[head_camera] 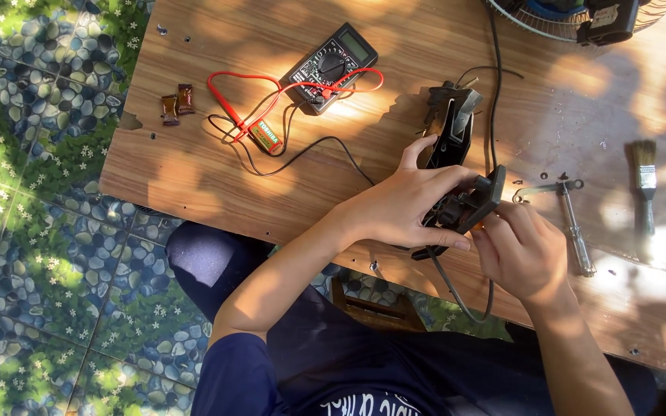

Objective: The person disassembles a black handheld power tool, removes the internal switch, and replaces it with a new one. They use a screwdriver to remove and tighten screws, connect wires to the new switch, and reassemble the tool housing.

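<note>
Black plastic part (464,206) w/ cables sits between both hands, just above the tabletop (194,177) near its front edge. Going L to R: two small brown wrapped pieces (176,103) at far left, then red probe leads (248,108) and a green battery (266,135), then black multimeter (329,68). Left hand (410,208) is wrapped round the part, thumb under, fingers over. Right hand (522,250) pinches its right end, fingers curled tight. Further R: screwdriver (577,231) lying flat, paintbrush (644,185) near right edge. Fan guard (549,23) at top.
</note>
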